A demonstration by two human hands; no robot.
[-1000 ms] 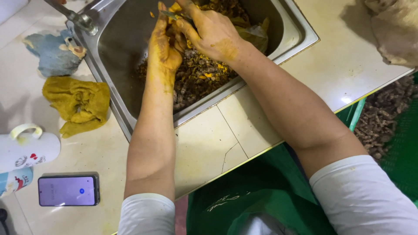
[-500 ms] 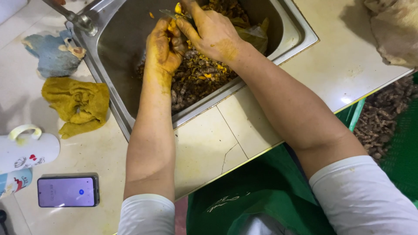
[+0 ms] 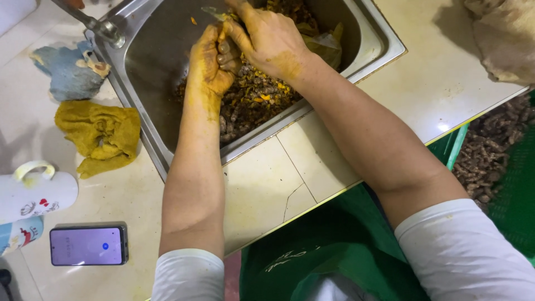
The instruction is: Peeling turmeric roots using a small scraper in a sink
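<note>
Both my hands work over a steel sink (image 3: pixel 372 58) that holds a heap of brown and yellow root pieces and peelings (image 3: pixel 253 97). My left hand (image 3: pixel 207 62), stained yellow, is closed around a small root piece. My right hand (image 3: pixel 271 40) presses against it from the right and grips a small knife whose thin metal blade (image 3: pixel 213 11) sticks out to the upper left. The root piece itself is mostly hidden between the fingers.
A tap (image 3: pixel 92 23) stands at the sink's left corner. On the counter to the left lie a blue rag (image 3: pixel 69 69), a yellow-stained cloth (image 3: pixel 103 131), a white mug (image 3: pixel 34 192) and a phone (image 3: pixel 88 245). A green crate of brown roots (image 3: pixel 493 153) sits at the right.
My hands stay in place over the sink; the right hand's fingers and blade shift slightly against the piece in my left hand.
</note>
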